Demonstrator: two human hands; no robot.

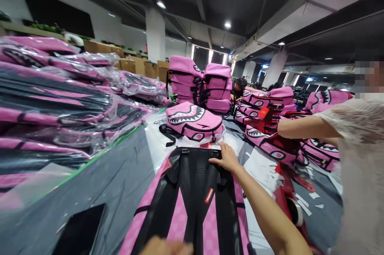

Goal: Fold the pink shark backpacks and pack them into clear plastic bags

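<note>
A pink and black backpack [196, 197] lies before me with its black straps and back panel facing up. A small red label sits on one strap. My right hand [227, 159] is at the far right corner of this backpack, gripping its edge, the thumb on the near face. At the bottom edge of the view, my left hand [168, 247] is over the lower part of the backpack, blurred and cut off, so its fingers cannot be made out. Just beyond lies another pink backpack [195, 121] with a shark-mouth print, on white sheets.
Plastic-wrapped pink backpacks [54, 99] are piled at left. Two stacks of backpacks [217, 87] stand behind. A black phone or tablet [79, 229] lies at lower left. On the right, a co-worker's arm [309, 127] reaches over shark-print bags [273, 147], near a red tape dispenser [289, 203] and paper scraps.
</note>
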